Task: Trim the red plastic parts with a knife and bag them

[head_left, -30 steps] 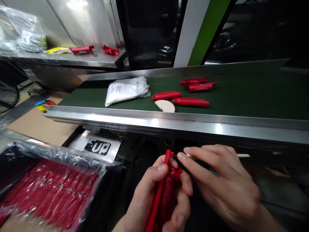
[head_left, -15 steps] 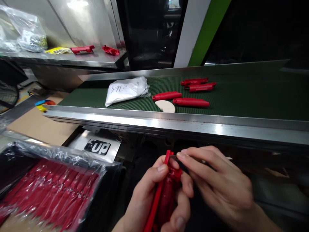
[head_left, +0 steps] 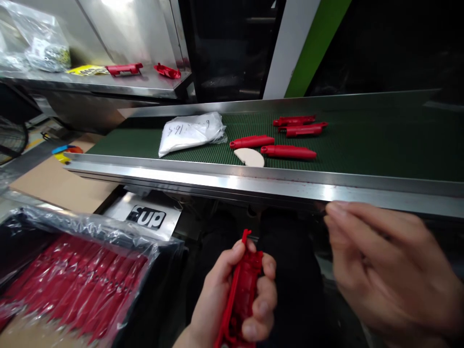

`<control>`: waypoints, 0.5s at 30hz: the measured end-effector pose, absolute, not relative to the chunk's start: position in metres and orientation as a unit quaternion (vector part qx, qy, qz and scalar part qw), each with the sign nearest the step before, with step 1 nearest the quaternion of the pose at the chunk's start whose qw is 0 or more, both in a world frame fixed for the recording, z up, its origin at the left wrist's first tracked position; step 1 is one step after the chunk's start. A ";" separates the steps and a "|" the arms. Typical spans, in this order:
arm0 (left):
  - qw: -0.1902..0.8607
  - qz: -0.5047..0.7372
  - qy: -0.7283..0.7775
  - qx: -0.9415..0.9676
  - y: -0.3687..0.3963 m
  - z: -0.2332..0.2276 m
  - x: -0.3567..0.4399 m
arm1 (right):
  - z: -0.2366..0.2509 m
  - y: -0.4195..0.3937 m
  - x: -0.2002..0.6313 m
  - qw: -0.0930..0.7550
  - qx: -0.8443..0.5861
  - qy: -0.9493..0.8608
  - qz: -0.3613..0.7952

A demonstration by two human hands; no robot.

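Observation:
My left hand point(head_left: 224, 295) is wrapped round a long red plastic shell point(head_left: 244, 290), its hollow inner side turned up and its narrow end pointing away from me. The thumb presses on the shell's edge near that end. Apart from it, on the right, my right hand point(head_left: 387, 261) is raised before the conveyor's metal edge with thumb and fingers pinched together. A small dark tip shows at its fingertips, too small and blurred to name. More red plastic shells point(head_left: 289, 152) lie on the green conveyor belt point(head_left: 369, 150).
On the belt lie a white plastic bag point(head_left: 192, 134) with handwriting and a cream-coloured disc piece point(head_left: 250, 157). A plastic-lined box point(head_left: 165, 251) of red parts stands at lower left, beside cardboard point(head_left: 61, 186). A metal shelf point(head_left: 145, 87) holds two red parts and clear bags.
My right hand has moved away from the red shell, out to the right, still pinched. My left hand keeps the shell, now slightly lower and turned to show more of its hollow.

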State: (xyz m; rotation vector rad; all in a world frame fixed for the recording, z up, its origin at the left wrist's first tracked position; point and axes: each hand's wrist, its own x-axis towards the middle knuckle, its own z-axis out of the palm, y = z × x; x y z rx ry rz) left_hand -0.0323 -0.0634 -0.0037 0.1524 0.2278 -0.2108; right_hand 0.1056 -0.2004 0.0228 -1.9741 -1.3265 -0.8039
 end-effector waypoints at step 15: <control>0.947 -0.026 0.109 0.300 -0.070 0.002 -0.033 | 0.039 -0.167 0.090 0.538 -0.683 -0.358 0.342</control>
